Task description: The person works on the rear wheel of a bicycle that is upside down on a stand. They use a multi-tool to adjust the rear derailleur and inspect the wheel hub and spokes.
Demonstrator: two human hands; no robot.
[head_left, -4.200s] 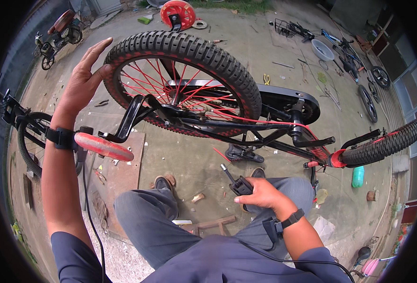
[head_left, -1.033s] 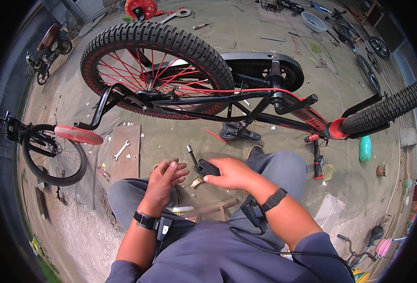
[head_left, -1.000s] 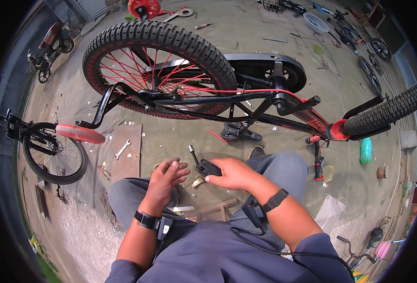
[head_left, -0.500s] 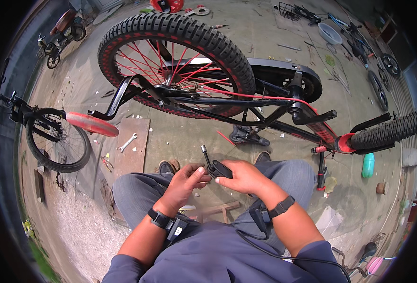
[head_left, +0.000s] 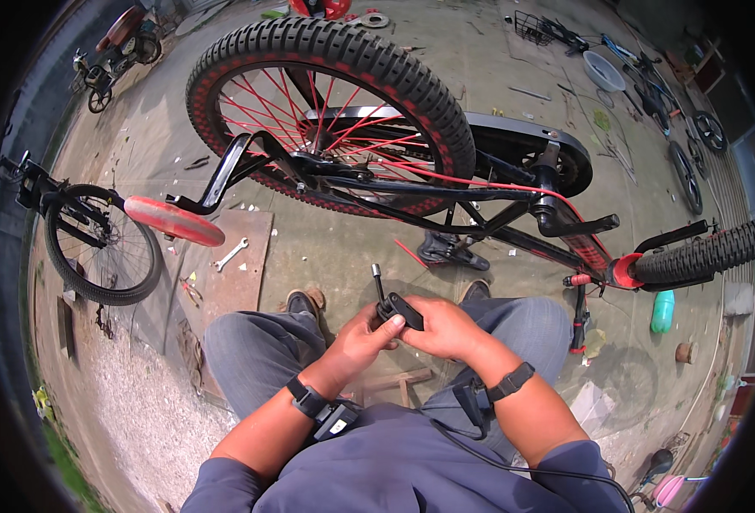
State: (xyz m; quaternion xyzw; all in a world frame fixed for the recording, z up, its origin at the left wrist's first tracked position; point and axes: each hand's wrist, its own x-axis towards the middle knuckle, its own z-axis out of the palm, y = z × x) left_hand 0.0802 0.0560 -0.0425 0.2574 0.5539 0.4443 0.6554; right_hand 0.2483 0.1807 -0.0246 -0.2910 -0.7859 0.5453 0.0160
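Between my knees, both hands hold a black hand tool with a rounded, flat body [head_left: 406, 312]. A thin rod with a silver tip [head_left: 376, 275] sticks up from it, pointing away from me. My right hand [head_left: 446, 327] wraps round the body from the right. My left hand [head_left: 362, 342] closes on its lower left side, thumb pressed against it. In front of me a black and red bicycle [head_left: 514, 201] stands upside down, its rear wheel [head_left: 458, 120] raised. The hands are apart from the bicycle.
A red training wheel [head_left: 172, 221] juts out on a bracket at left. A wrench [head_left: 232, 255] lies on a brown board [head_left: 245, 282], with pliers [head_left: 191, 289] beside it. A green bottle [head_left: 663, 312] is at right. Another bicycle's wheel [head_left: 99, 291] stands far left.
My left hand has moved right and closed onto the tool, where before its fingers were only near it. The view has shifted slightly.
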